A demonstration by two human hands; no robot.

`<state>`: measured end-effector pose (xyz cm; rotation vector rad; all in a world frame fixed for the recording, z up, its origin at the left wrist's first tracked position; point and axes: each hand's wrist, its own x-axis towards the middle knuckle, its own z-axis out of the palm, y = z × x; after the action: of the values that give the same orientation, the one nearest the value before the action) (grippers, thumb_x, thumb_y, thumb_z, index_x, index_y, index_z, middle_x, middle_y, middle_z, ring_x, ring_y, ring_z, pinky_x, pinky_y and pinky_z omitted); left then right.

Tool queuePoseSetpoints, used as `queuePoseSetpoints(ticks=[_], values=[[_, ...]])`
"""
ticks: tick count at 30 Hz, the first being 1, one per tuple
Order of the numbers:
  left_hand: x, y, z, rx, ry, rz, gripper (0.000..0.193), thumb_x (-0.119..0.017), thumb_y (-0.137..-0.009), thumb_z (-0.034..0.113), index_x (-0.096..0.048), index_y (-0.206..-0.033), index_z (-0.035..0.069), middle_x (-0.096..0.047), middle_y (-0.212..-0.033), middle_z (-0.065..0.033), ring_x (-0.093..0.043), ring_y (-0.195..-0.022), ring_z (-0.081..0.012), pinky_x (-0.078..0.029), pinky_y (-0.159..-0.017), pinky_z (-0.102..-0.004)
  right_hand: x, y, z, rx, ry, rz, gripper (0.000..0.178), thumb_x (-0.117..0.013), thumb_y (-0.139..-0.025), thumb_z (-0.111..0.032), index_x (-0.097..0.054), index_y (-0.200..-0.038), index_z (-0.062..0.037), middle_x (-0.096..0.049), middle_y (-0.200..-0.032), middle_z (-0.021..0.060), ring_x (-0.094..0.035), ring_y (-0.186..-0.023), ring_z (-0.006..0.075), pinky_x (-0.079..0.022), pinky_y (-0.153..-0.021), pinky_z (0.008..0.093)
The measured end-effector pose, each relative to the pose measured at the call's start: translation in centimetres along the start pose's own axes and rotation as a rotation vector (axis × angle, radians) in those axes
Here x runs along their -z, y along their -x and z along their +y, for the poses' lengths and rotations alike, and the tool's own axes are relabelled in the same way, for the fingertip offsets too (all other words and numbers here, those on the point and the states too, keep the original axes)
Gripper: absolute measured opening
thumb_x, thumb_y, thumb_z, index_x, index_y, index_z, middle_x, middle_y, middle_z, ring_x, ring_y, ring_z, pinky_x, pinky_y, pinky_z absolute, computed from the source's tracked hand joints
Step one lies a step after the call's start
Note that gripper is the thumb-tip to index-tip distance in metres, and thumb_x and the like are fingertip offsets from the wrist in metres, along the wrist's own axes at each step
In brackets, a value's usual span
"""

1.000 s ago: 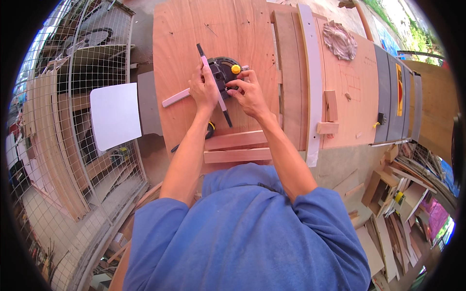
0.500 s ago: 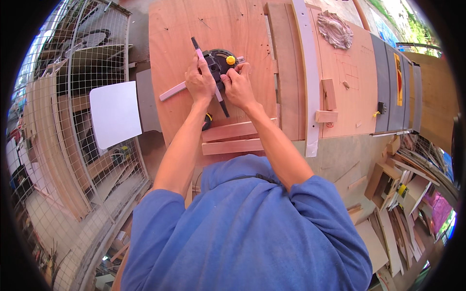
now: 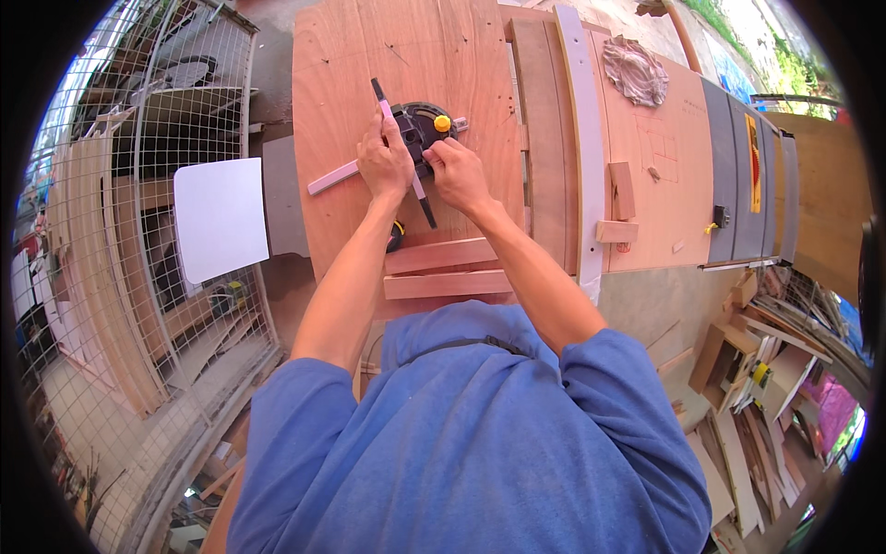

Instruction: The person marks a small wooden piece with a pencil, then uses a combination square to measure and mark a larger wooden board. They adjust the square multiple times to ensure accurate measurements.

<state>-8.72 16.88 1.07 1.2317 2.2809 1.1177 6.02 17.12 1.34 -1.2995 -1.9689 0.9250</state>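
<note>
A black miter gauge (image 3: 426, 113) with a half-round head and a yellow knob (image 3: 443, 123) rests on the plywood tabletop (image 3: 406, 37). Its slim fence, pale with black ends, slants across the head, and a pale metal bar (image 3: 332, 177) sticks out to the left. My left hand (image 3: 383, 164) is wrapped round the middle of the fence. With thumb and fingers pinched, my right hand (image 3: 460, 175) grips the near right side of the head, just below the yellow knob. The exact part between those fingertips is hidden.
A tape measure (image 3: 396, 235) and two wood strips (image 3: 448, 283) lie near the table's front edge. To the right are a long pale rail (image 3: 588, 157), small wood blocks (image 3: 622, 191) and a crumpled cloth (image 3: 635, 71). A wire mesh cage (image 3: 185, 323) stands left.
The view has shifted slightly, so the table sits a little lower and further right. Both hands keep hold of the miter gauge; the right fingers have drawn slightly closer together below the knob.
</note>
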Motion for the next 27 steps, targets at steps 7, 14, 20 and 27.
queuePoseSetpoints(ticks=[7,14,20,27], values=[[-0.3,-0.1,-0.5,-0.045,0.035,0.034,0.049,-0.044,-0.113,0.041,-0.067,-0.145,0.011,-0.077,-0.117,-0.0161,-0.067,-0.103,-0.0393,-0.05,-0.097,-0.0494,-0.2,0.2,-0.2,-0.044,-0.113,0.067,0.015,-0.069,-0.101,-0.015,-0.072,-0.099,-0.0006,-0.065,-0.087,0.0205,-0.068,-0.085,0.0435,-0.054,-0.075,0.0516],[0.1,-0.1,0.0,-0.019,0.12,0.012,0.049,-0.043,-0.114,0.041,-0.067,-0.144,0.011,-0.076,-0.121,-0.0174,-0.067,-0.103,-0.0395,-0.05,-0.098,-0.048,0.0,0.0,-0.4,0.023,0.046,-0.015,0.02,-0.063,-0.104,-0.017,-0.065,-0.095,0.0004,-0.065,-0.095,0.0221,-0.067,-0.09,0.0474,-0.054,-0.077,0.0556],[-0.5,0.0,-0.8,-0.026,-0.01,0.071,0.048,-0.044,-0.113,0.043,-0.066,-0.145,0.015,-0.075,-0.107,-0.0138,-0.065,-0.098,-0.0379,-0.049,-0.094,-0.0498,-0.3,-0.3,-1.4,-0.061,0.163,-0.084,0.026,-0.057,-0.107,-0.02,-0.065,-0.096,0.001,-0.067,-0.099,0.0242,-0.067,-0.094,0.0488,-0.054,-0.079,0.0582],[-0.7,0.3,-1.0,-0.036,0.017,0.09,0.047,-0.046,-0.112,0.043,-0.067,-0.145,0.017,-0.072,-0.097,-0.0115,-0.064,-0.094,-0.0348,-0.049,-0.09,-0.0488,-0.4,-1.0,-2.7,-0.219,0.295,-0.19,0.029,-0.055,-0.107,-0.021,-0.068,-0.101,0.0043,-0.071,-0.104,0.0285,-0.069,-0.097,0.0505,-0.054,-0.085,0.0606]])
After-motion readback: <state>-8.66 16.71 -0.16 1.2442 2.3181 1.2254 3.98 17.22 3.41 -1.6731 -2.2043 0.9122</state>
